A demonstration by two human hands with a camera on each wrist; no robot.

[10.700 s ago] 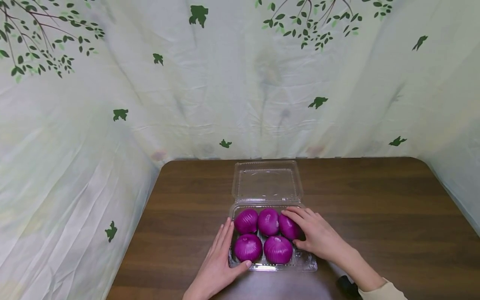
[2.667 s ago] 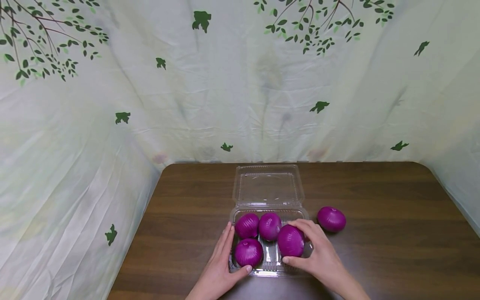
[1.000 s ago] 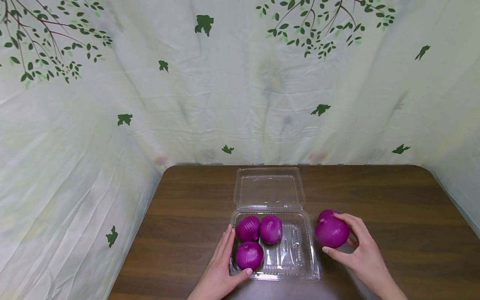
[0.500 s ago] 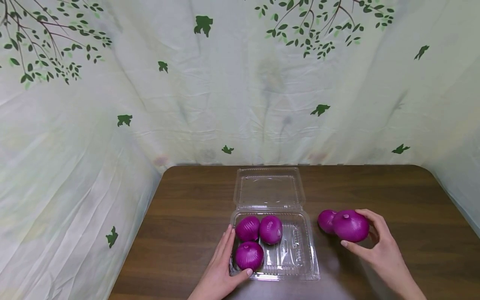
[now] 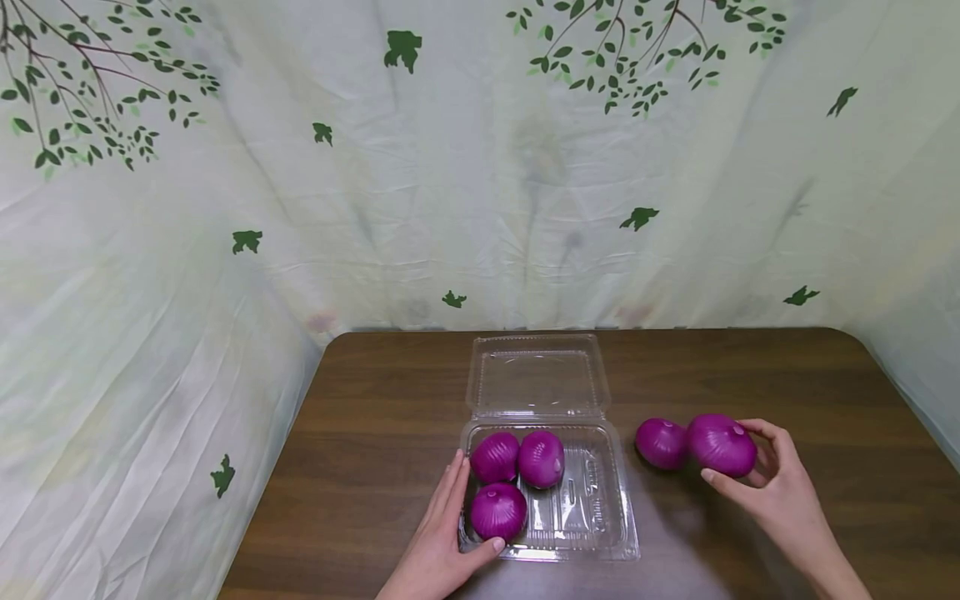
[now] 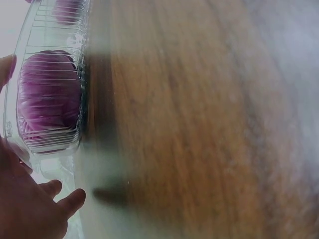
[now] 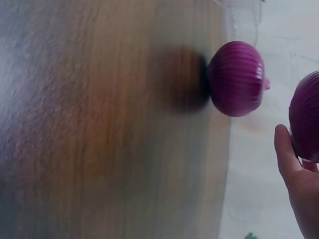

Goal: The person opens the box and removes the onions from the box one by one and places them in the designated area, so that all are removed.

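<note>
Right hand [image 5: 782, 485] pinches an onion [image 5: 722, 445] clear of the table [image 5: 862, 417], between box's [image 5: 573, 510] 2 and 3 o'clock. Left hand [image 5: 441, 527], fingers straight, rests against its 9 o'clock side, probably steadying it.

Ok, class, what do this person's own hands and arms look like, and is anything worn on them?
The left hand and right hand are ungloved, and no ring shows on the visible fingers; some are partly hidden. In the head view, no sleeve, cable or marking shows on the right forearm.
</note>
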